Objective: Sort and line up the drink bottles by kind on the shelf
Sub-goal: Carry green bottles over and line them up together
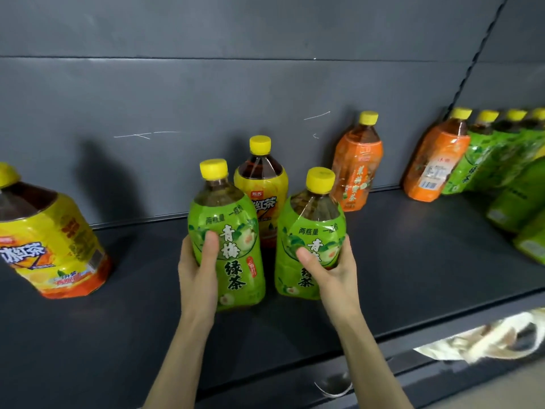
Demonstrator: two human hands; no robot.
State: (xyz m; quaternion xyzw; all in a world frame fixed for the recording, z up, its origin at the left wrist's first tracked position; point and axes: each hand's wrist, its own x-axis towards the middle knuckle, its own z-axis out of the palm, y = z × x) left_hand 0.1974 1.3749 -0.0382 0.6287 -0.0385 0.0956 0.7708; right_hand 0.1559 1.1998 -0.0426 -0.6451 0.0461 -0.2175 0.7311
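Dark grey shop shelf (413,261) with a grey back panel (206,93), scratched pale in a few places; a slotted upright (472,63) runs down the panel at the right.

Contents, left to right:

- Yellow bottle (50,243), yellow cap, dark drink, at the far left edge, well apart from the others and partly out of sight.
- Left green bottle (236,276), yellow cap, near the middle of the shelf towards the front. The left hand (197,270) grips its lower half from the left side, thumb across the label and fingers wrapped round behind. Whether its base rests on the board or is just lifted, I cannot tell.
- Second yellow bottle (262,199), upright, standing behind and between the two green ones.
- Right green bottle (306,231), same label and cap, just beside the first with a narrow gap between them. The right hand (339,276) clasps it from the right side, thumb across the front of the label.
- Orange bottle (356,166), yellow cap, upright against the back panel, behind and to the right of the right green bottle.
- Second orange bottle (433,163), further right at the back.
- Row of green bottles (483,154) touching it and running off the right edge, yellow caps in line.
- More green bottles (516,199) nearer the front at the far right, blurred and cut off.

Below the shelf, lower right: a pale bag (483,338), blurred.
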